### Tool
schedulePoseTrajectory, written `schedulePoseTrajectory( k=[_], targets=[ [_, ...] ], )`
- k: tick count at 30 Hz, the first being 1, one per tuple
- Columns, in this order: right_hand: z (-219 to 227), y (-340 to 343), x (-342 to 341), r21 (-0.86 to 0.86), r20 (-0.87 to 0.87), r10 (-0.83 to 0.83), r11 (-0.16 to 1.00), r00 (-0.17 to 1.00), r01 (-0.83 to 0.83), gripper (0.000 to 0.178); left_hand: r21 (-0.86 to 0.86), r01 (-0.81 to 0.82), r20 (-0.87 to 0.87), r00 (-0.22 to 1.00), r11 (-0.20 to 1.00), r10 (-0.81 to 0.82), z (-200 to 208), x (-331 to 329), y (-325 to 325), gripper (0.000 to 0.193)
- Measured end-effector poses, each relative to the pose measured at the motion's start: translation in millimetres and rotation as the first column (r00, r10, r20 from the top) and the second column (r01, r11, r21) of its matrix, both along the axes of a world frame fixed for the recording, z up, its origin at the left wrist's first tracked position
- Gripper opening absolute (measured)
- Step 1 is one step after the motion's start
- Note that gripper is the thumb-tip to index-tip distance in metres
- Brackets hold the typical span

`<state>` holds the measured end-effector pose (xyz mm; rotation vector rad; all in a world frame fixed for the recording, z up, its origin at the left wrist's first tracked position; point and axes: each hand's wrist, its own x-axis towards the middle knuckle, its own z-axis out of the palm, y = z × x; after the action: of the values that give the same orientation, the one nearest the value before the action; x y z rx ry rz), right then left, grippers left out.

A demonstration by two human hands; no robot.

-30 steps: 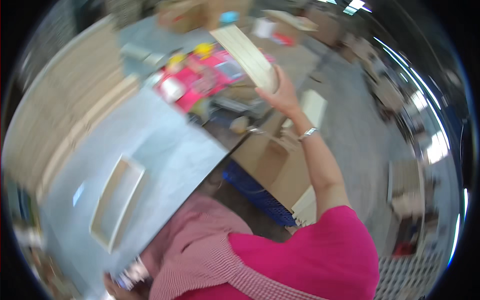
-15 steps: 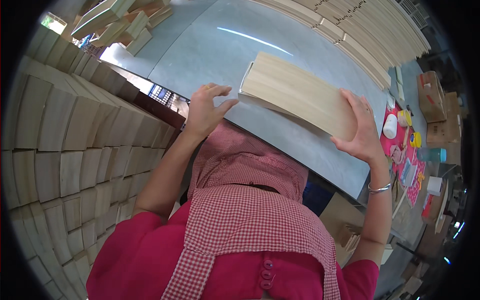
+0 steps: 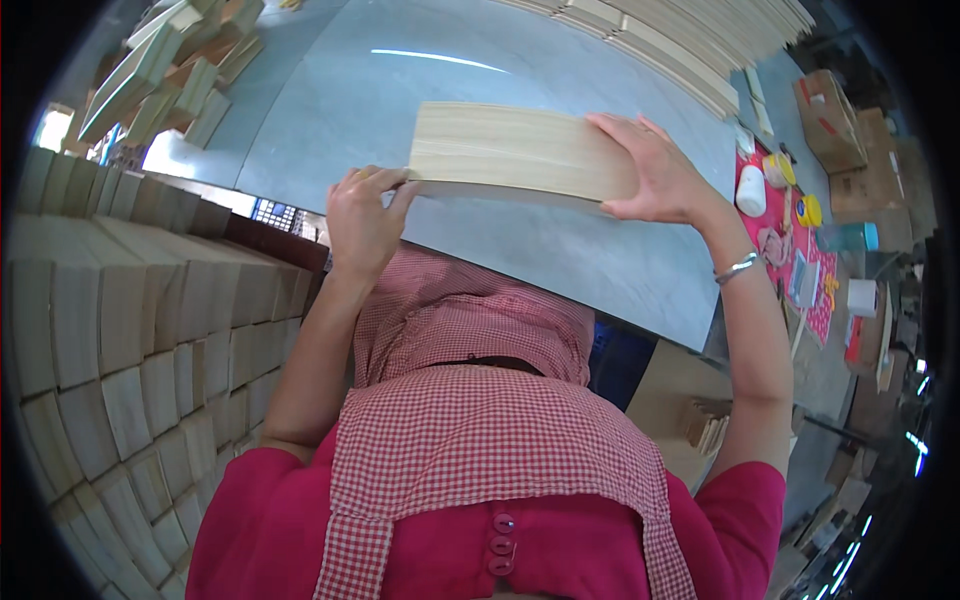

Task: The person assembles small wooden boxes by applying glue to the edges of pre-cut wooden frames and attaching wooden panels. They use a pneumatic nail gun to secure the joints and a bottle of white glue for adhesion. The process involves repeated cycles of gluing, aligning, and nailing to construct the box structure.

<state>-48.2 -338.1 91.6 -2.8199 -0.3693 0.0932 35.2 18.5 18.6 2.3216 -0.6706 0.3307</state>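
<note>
A long, pale rectangular wooden piece lies across the grey table in front of me. Its grain runs lengthwise, and a thin shaded side shows along the near edge. My right hand is wrapped round its right end, fingers at the far edge and thumb at the near one. At the near left corner, my left hand closes thumb and fingertips together against the piece. Whatever lies beneath its top face is hidden.
Wooden blocks or boxes are stacked high at my left. More wooden pieces lie at the far left, and long wooden strips at the far right. Bottles, yellow-lidded jars and cardboard boxes stand to the right.
The wooden piece has turned more level across my view, its left end coming nearer. My left hand, apart from it before, now pinches its near left corner. My right hand keeps its hold.
</note>
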Motion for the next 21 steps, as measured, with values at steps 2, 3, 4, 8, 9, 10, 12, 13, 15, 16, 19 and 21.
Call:
schedulePoseTrajectory(
  k=[2, 3, 4, 8, 9, 10, 12, 13, 15, 16, 19, 21],
  targets=[
    [-3, -1, 3, -0.008, -0.027, 0.011, 1.0, 1.0, -0.011, 0.096, 0.005, -0.005, 0.009, 1.0, 1.0, 0.005, -1, 1, 0, 0.017],
    [-4, -2, 2, -0.017, -0.025, 0.009, 1.0, 1.0, -0.009, 0.096, 0.009, -0.004, -0.017, 1.0, 1.0, 0.004, -1, 0, -1, 0.017],
    [-5, -2, 2, -0.024, -0.023, 0.013, 1.0, 1.0, -0.014, 0.096, 0.015, -0.008, -0.041, 0.999, 1.0, 0.009, -1, 0, -1, 0.018],
    [-16, -5, 2, -0.041, 0.021, 0.035, 0.999, 0.999, -0.034, 0.095, 0.024, -0.012, -0.084, 0.996, 1.0, 0.014, -2, 0, 1, 0.02],
    [-18, -6, 2, -0.048, 0.021, 0.039, 0.998, 0.999, -0.038, 0.095, 0.022, -0.009, -0.082, 0.997, 1.0, 0.011, -2, 0, 1, 0.02],
    [-21, -7, 3, -0.055, 0.021, 0.045, 0.997, 0.999, -0.044, 0.095, 0.029, -0.008, -0.077, 0.997, 1.0, 0.01, -2, 1, 1, 0.02],
    [-24, -8, 5, -0.063, 0.002, 0.05, 0.997, 0.999, -0.05, 0.096, 0.044, -0.004, -0.068, 0.998, 0.999, 0.007, -2, 1, 0, 0.02],
    [-25, -7, 6, -0.063, -0.016, 0.048, 0.997, 0.999, -0.049, 0.097, 0.053, -0.006, -0.058, 0.998, 0.999, 0.009, -1, 1, 0, 0.02],
    [-27, -4, 5, -0.074, -0.027, 0.043, 0.996, 0.999, -0.045, 0.099, 0.071, -0.007, -0.036, 0.999, 0.997, 0.01, 1, 0, -1, 0.019],
    [-27, -2, 4, -0.094, -0.018, 0.039, 0.995, 0.999, -0.041, 0.099, 0.08, -0.009, -0.031, 0.999, 0.997, 0.012, 2, 0, -3, 0.019],
    [-31, -4, -9, -0.111, 0.273, -0.017, 0.993, 0.962, 0.049, 0.08, 0.112, -0.006, 0.001, 1.0, 0.994, 0.006, 3, 1, -2, 0.019],
    [-30, -11, -24, 0.009, 0.431, -0.17, 0.983, 0.886, 0.184, 0.06, 0.105, 0.004, -0.012, 1.0, 0.994, -0.002, 5, 0, 0, 0.019]
  ],
)
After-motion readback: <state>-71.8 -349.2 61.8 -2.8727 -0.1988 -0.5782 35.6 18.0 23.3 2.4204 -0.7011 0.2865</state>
